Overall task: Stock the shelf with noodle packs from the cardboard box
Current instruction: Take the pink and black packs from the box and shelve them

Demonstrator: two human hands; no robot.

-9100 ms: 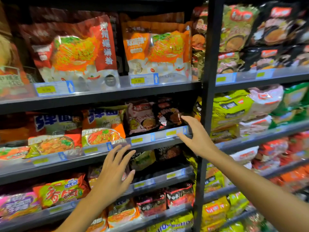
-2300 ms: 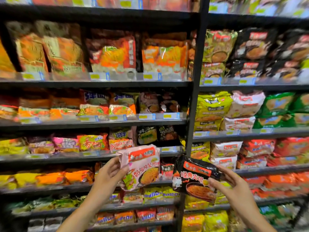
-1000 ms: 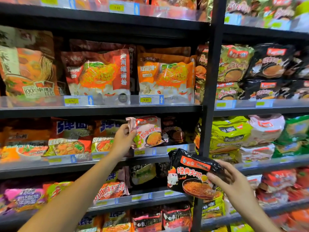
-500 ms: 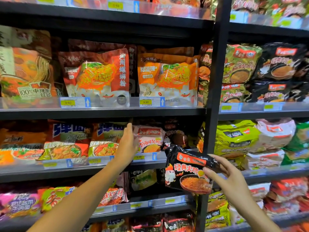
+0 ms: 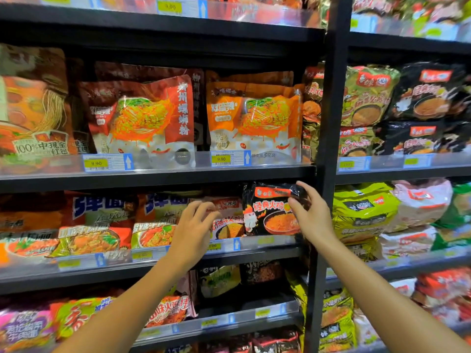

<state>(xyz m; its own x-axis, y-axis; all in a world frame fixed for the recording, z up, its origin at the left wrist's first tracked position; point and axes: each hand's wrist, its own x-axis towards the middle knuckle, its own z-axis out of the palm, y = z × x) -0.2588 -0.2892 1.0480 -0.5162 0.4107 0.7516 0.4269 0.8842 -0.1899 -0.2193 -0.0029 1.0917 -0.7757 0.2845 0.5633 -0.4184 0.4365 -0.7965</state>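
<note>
— Head view: black noodle pack [image 5: 271, 211] where?
— Standing upright on the middle shelf [image 5: 254, 253], at its right end, just beside the black upright post [image 5: 328, 138]. Printed face turned outward, red band at the top, bowl picture below. Long axis roughly vertical, top edge close under the shelf above.
— Held how?
— Pinched at the upper right corner by the right hand [image 5: 312, 217]: thumb on the front face, fingers [image 5: 307, 188] curled over the top edge.
— And the left hand [image 5: 192, 231]?
— Held in front of the pink noodle pack [image 5: 228, 221], which stands directly left of the black one, touching it. Fingers loosely bent and slightly spread, gripping nothing; contact with the pink pack impossible to tell.
— Nearby?
— Clear price rail [image 5: 237, 244] along the shelf front, with yellow tags.
</note>
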